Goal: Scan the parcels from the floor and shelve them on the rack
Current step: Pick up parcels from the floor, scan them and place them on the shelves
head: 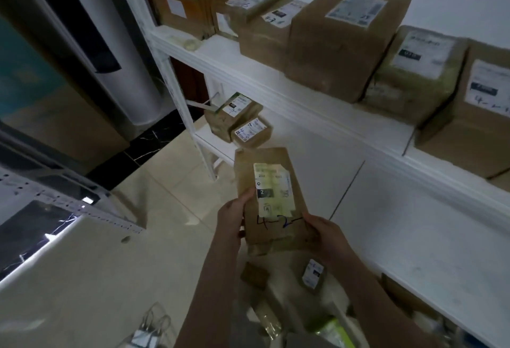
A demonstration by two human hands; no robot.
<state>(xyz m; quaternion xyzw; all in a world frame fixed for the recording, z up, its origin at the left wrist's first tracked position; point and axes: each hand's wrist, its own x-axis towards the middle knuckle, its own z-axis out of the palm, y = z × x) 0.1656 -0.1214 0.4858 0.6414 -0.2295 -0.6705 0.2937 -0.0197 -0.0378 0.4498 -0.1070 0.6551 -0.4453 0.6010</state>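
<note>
labelled parcel (271,198) in both hands (231,219)

Both bare forearms reach forward from the bottom of the frame and converge toward its centre. The left hand (231,219) grips the near left edge of a flat brown parcel (271,162), thumb laid across its upper face, fingers curled underneath. The right hand (325,235) holds the near right corner, thumb on top, wrist turned slightly inward. The two hands do not touch.
</note>
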